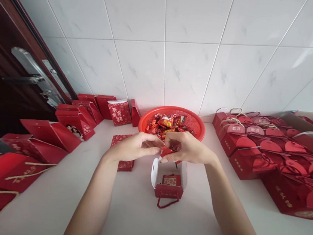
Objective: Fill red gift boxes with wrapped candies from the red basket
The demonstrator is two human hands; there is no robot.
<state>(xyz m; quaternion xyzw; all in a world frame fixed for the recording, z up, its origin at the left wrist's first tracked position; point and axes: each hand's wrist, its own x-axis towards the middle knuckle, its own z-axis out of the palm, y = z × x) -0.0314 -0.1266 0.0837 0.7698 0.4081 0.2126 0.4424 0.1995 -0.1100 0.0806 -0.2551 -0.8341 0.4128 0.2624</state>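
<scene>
Above a small red gift box with white inside walls, my right hand pinches a red wrapped candy. My left hand is beside it, thumb and fingers apart, fingertips close to the candy; whether they touch it I cannot tell. The box stands with its flaps up and a red cord handle hanging at the front. A red and cream patterned packet lies inside it. Just behind my hands, a red plastic basket holds many wrapped candies, partly hidden by my fingers.
A flat red patterned box lies partly under my left forearm. Red gift boxes line the left side near a dark door. Rows of red boxes with cord handles fill the right. A tiled wall rises behind the white table.
</scene>
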